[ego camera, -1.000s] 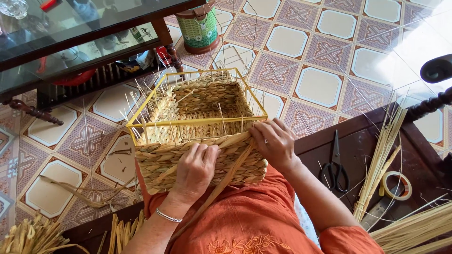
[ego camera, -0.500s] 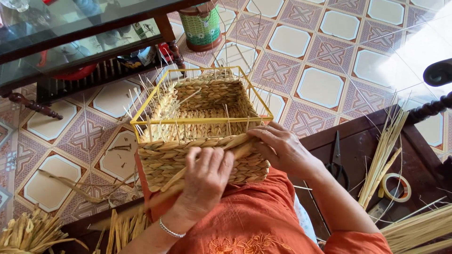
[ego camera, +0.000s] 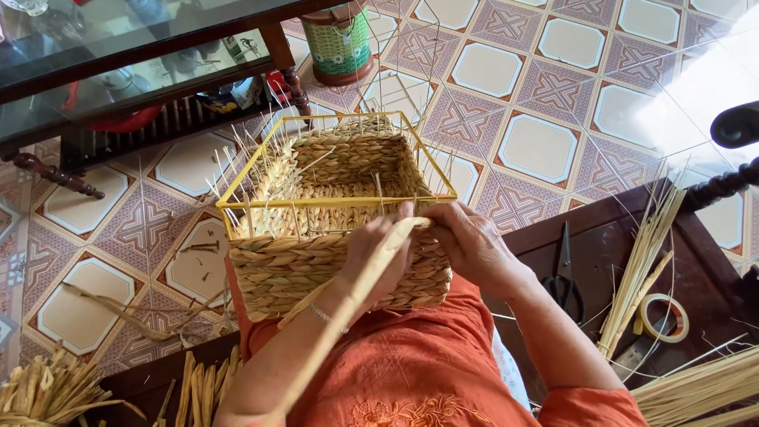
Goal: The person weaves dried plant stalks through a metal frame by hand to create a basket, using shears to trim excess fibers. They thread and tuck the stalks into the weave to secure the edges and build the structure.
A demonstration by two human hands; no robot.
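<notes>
My lap, seen from above. At 8 o'clock, loose straw bundles lie on the tiled floor, partly cut off by the frame edge. Centre: a half-woven basket rests on my knees, w/ a yellow wire frame round its top. Near wall looks woven almost up to the rim; bare wire uprights stick out at 12 o'clock, so top rows and edge seem left to do, I'd judge. My left hand presses flat on the near wall, a long flat strand running under it toward 7 o'clock; can't tell if fingers pinch it. My right hand curls at the rim, gripping that strand's upper end. At 3 o'clock on the dark wood bench: scissors, straw stalks, tape roll. Basket's far side and bottom hidden; glass table at 11 o'clock is reflective, contents unclear.
</notes>
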